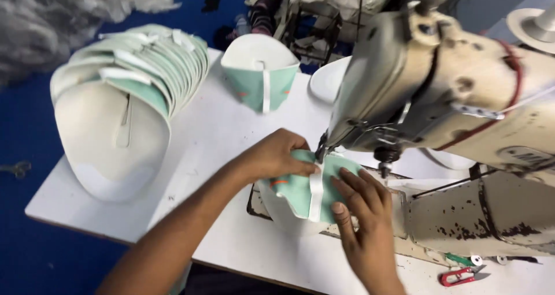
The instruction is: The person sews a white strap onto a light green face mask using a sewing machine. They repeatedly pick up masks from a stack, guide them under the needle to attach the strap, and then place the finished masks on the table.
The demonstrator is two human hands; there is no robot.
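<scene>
White laminate covers the work table (202, 127), the biggest thing in view, with blue floor beyond its edges. On its right side stands a worn, cream-coloured sewing machine (462, 98), paint chipped along the bed, its needle end coming down just over the work. At the table's far left lies a nested stack of moulded cups (124, 98), white inside and pale green outside, each with a white strap; a single cup (260, 69) sits apart near the far edge.

Under the needle is the green cup piece (303, 194) with a white strap (315, 194) running across its middle. The left hand (274, 156) lies over the piece's far-left side, fingers pressed flat, fingertips touching the strap right at the presser foot. The right hand (361, 214) rests on the near-right side, fingers spread and flat, thumb beside the strap's lower end. Neither hand pinches anything; both press down.

To sew this well, I judge the strap should stay straight and centred on the curved shell, both palms holding it taut without dragging, and the left fingertips kept clear of the needle path.

Smallest, a pair of red-handled thread snips (459, 276) lies at the table's near right
</scene>
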